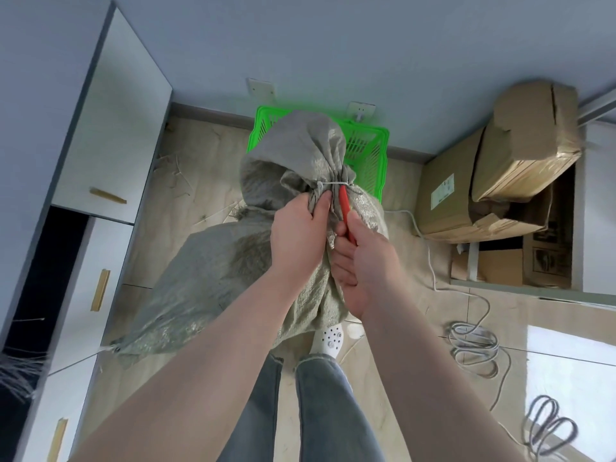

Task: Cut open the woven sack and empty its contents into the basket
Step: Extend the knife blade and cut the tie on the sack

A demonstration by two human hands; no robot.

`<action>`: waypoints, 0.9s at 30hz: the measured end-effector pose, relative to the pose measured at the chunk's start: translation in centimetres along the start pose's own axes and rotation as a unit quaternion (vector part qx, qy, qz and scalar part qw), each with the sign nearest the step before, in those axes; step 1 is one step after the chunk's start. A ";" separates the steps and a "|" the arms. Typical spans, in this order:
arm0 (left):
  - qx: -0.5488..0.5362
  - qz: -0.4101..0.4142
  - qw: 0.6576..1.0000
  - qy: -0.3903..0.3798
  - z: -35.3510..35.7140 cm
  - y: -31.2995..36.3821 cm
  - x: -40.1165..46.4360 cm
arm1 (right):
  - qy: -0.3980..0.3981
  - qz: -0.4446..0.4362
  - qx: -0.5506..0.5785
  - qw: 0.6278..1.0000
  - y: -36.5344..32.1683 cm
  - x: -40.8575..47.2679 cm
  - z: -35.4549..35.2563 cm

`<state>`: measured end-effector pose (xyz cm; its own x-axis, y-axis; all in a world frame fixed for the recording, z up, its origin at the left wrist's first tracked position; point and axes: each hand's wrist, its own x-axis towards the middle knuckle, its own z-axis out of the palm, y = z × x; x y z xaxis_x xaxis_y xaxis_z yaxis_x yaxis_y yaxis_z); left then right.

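Head view — fingers [321, 203] pinching sack [213, 271] neck

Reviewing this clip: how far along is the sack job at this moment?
Early stage. Done: the woven sack stands in front of the green basket. In hand: the left hand pinches the gathered neck just below the white tie, while the right hand brings a red-handled cutter up to it. Left: the tie looks uncut, the sack is still closed, and nothing has been emptied into the basket.
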<state>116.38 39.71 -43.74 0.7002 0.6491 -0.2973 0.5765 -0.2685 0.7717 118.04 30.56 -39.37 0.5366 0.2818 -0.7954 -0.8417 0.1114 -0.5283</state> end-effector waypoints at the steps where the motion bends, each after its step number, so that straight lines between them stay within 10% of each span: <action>1: 0.001 0.000 1.000 -0.002 0.0 0.0 0.0 | 0.002 -0.010 -0.003 1.000 0.1 0.2 0.1; 27: 0.095 -0.007 0.995 -0.012 1.1 -0.9 0.2 | -0.005 -0.008 0.013 1.000 0.8 -0.4 -0.3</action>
<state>116.42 39.29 -45.11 0.6998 0.6375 -0.3222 0.6543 -0.3912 0.6471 117.15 30.22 -39.62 0.5487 0.2893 -0.7844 -0.8349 0.1409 -0.5321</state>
